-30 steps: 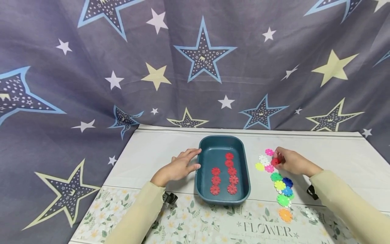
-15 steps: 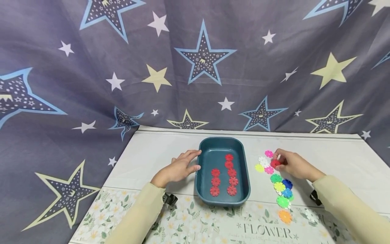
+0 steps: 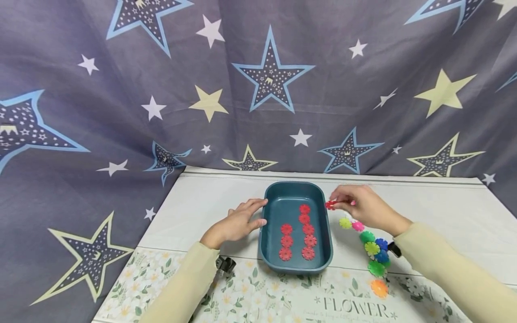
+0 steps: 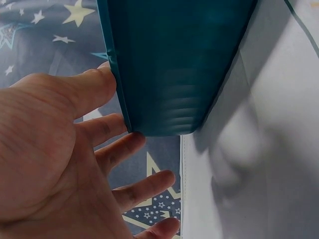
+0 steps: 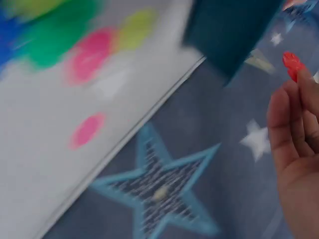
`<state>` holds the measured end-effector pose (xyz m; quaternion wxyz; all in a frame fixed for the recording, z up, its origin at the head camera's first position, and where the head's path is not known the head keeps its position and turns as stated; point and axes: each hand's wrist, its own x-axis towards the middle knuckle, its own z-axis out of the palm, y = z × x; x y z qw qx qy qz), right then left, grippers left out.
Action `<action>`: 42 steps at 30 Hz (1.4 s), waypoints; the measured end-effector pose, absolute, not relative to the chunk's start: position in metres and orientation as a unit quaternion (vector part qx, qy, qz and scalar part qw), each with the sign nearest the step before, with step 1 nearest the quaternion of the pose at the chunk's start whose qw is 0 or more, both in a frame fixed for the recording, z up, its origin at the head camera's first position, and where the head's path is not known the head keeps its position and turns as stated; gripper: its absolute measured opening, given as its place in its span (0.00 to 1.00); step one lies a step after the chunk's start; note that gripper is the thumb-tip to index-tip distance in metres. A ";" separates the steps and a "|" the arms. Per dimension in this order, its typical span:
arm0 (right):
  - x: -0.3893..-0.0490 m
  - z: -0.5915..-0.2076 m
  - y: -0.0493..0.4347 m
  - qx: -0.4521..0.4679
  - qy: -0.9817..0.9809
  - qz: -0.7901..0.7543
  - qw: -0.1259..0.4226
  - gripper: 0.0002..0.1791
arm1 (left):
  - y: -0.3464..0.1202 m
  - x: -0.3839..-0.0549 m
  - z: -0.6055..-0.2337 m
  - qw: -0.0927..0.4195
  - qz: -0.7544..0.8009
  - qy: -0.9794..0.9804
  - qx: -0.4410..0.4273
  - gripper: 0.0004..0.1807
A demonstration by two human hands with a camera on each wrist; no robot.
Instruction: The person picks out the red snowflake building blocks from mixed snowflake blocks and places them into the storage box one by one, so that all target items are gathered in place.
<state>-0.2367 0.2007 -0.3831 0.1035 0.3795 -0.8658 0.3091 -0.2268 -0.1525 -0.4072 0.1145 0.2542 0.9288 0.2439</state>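
In the head view a dark teal rectangular tray stands on the table, holding two rows of red flower-shaped discs along its floor. My left hand touches the tray's left rim with extended fingers; the left wrist view has the thumb and fingertips at that edge, the others spread. Just off the tray's right rim, my right hand pinches another red flower-shaped disc between thumb and fingers. That disc also shows above the fingertips in the right wrist view.
Right of the tray lie loose discs: a yellow one, a pink one, an overlapping cluster of green, yellow and blue, and an orange one. A star-patterned curtain hangs behind the table.
My right hand has lifted a red disc from among the loose pieces and carried it left to near the tray's rim. My left hand stays at the left rim.
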 end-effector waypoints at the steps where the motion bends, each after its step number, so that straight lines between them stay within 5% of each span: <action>1: -0.238 -0.381 0.190 0.400 -0.858 0.308 0.096 0.12 | -0.153 -0.227 -0.407 0.114 0.244 0.929 0.254 0.33; 7: -0.255 -0.385 0.135 0.480 -0.832 0.279 0.005 0.08 | -0.152 -0.227 -0.407 0.119 0.248 0.928 0.250 0.33; 16: -0.284 -0.404 0.098 0.454 -0.856 0.231 -0.085 0.12 | -0.147 -0.228 -0.408 0.123 0.239 0.933 0.240 0.33; 31: -0.291 -0.411 0.075 0.422 -0.884 0.163 -0.117 0.08 | -0.150 -0.226 -0.404 0.131 0.233 0.935 0.232 0.33; 42: -0.262 -0.370 0.120 0.456 -0.861 0.222 -0.036 0.08 | -0.149 -0.226 -0.404 0.122 0.230 0.937 0.232 0.33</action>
